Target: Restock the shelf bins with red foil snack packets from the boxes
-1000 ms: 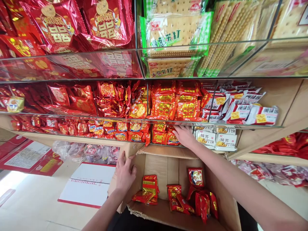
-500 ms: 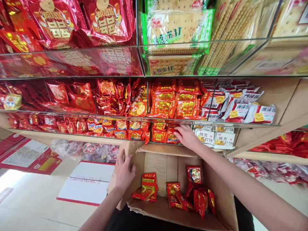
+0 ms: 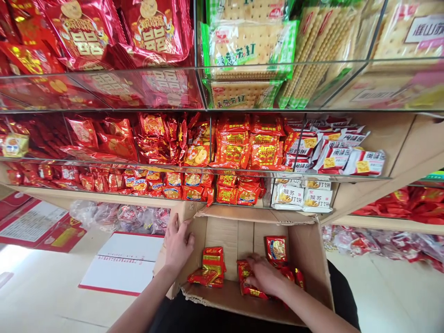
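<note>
An opened cardboard box [image 3: 227, 309] stands tilted against my lap, close below the shelf. My left hand [image 3: 177, 241] grips the box's left wall near its upper corner. Inside the box, my right hand [image 3: 265, 274] has its fingers curled over a red snack packet [image 3: 245, 270] in the middle group; the palm hides part of that pile. A red and gold packet [image 3: 212, 259] lies with others at the box's left, and another packet [image 3: 276, 247] leans at the right. On the bottom shelf, similar red packets [image 3: 248, 193] stand in rows just beyond the box.
White cracker packets [image 3: 290, 196] sit right of the red ones. A glass shelf front [image 3: 138, 74] juts out above, with large biscuit packs [image 3: 243, 48] behind it. Bagged goods [image 3: 121, 217] and a flat white carton [image 3: 118, 263] lie on the floor to the left.
My right hand has left the red packets on the bottom shelf and come down into the box. My left hand keeps its place on the box wall.
</note>
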`<action>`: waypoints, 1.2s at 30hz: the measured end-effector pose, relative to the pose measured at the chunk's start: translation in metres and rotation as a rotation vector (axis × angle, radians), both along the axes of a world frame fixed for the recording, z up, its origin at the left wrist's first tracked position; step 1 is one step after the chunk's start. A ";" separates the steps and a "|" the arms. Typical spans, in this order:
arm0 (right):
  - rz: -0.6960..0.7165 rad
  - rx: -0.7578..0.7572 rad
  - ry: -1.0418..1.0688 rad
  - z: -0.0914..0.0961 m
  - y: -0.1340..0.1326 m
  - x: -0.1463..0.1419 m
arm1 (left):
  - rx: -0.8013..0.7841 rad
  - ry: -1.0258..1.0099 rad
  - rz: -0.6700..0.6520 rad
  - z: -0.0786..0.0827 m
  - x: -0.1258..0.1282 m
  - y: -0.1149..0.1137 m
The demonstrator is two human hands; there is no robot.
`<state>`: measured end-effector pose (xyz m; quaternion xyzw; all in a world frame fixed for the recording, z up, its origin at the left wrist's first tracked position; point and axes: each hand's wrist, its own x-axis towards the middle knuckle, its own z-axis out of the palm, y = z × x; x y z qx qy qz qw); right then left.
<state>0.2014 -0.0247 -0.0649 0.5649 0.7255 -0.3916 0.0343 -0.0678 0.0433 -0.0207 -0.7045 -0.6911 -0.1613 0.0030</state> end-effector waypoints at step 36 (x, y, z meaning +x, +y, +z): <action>-0.741 -0.161 1.062 0.076 -0.019 -0.004 | -0.855 -1.374 -0.249 0.052 0.094 -0.047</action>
